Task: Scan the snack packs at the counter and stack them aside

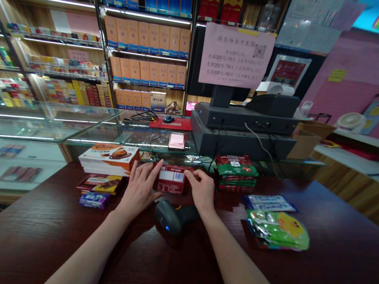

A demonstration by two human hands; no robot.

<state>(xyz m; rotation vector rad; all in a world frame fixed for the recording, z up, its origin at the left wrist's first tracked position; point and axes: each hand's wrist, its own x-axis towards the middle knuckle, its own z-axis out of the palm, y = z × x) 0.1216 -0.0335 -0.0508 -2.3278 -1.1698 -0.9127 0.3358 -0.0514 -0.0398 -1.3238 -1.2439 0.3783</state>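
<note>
A small dark-red box [170, 187] with a white barcode label facing me stands on the dark table between my hands. My left hand [140, 186] is at the box's left end, its fingers stretched out and thumb apart, against or very near the edge. At the right end, my right hand [201, 190] has its thumb and forefinger pinched on the upper corner. Just in front of the box lies a black barcode scanner [169, 216] with a blue light, its handle reaching toward my right wrist.
At left are stacked orange-and-white boxes [109, 159], a yellow-brown packet [108, 184] and a purple packet [94, 199]. To the right lie green-red bags [237, 170], blue-white packets [269, 202] and a green duck-printed bag [279, 230]. Behind stand a glass counter [134, 136] and a cash register [242, 140].
</note>
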